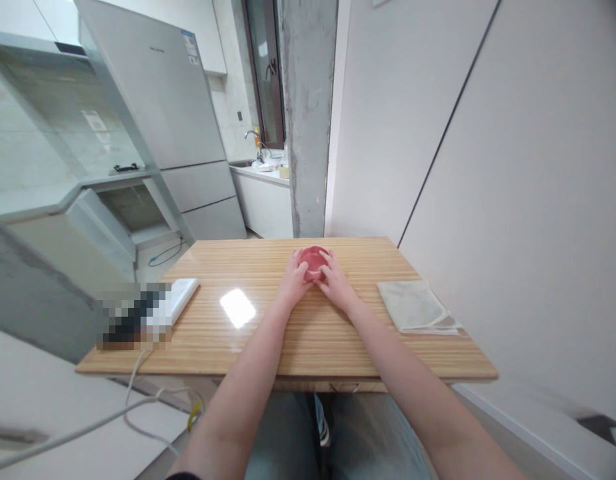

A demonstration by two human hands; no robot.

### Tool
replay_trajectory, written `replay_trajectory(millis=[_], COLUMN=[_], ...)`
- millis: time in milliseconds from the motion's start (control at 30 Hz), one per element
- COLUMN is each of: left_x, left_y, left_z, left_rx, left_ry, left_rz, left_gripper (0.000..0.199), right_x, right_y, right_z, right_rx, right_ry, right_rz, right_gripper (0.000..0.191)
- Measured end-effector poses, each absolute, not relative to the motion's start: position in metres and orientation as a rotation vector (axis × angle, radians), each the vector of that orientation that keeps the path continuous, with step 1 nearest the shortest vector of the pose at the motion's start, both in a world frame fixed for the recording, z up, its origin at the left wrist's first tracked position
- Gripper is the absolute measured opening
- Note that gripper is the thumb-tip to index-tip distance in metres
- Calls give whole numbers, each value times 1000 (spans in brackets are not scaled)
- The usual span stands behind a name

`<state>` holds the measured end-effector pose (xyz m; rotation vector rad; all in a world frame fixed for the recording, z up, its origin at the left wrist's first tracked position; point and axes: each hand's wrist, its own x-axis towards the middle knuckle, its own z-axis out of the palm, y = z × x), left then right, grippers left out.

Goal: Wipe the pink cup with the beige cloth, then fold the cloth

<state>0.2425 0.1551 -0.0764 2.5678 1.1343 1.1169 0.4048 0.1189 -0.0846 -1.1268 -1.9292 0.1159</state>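
A small round pink bowl [314, 261] stands upright near the far middle of the wooden table [308, 347]. My left hand [294, 277] is wrapped round its left side, the thumb at the near rim. On the right side my right hand [333, 279] grips it, with fingers over the rim. The inside of the bowl looks pink, and I can make out nothing in it.
A folded grey cloth [417, 306] lies at the table's right. On the left are a white box-like object [181, 297] and a blurred dark item, with a white cable [133, 380] hanging over the edge. A concrete pillar [311, 120] rises behind the table.
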Motion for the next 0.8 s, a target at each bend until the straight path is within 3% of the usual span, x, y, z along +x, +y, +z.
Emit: replay_trajectory(millis=[133,200,333,500,800], left_x=[234,216,156,87,63], left_y=[158,162,176,187,180], left_z=[-63,-52,-39,-55,-75], left_rx=[2393,2329,2291,2195,2048], left_ry=[1240,1338,1558,1939,2275], left_rz=[1256,1353,1456,1372,1146], left_gripper=[29,31,31,31,38], right_x=[410,412,413,415,421], right_y=[119,122,131,137,138], right_z=[-86,-90,-101,-107,-109], right_rx=[-1206,-1287,-1430,-1450,-1432], right_ry=[-1769,-1689,-1619,-1631,-1601], right_rz=[82,88,144,168,209], right_gripper=[51,58,52,47,35])
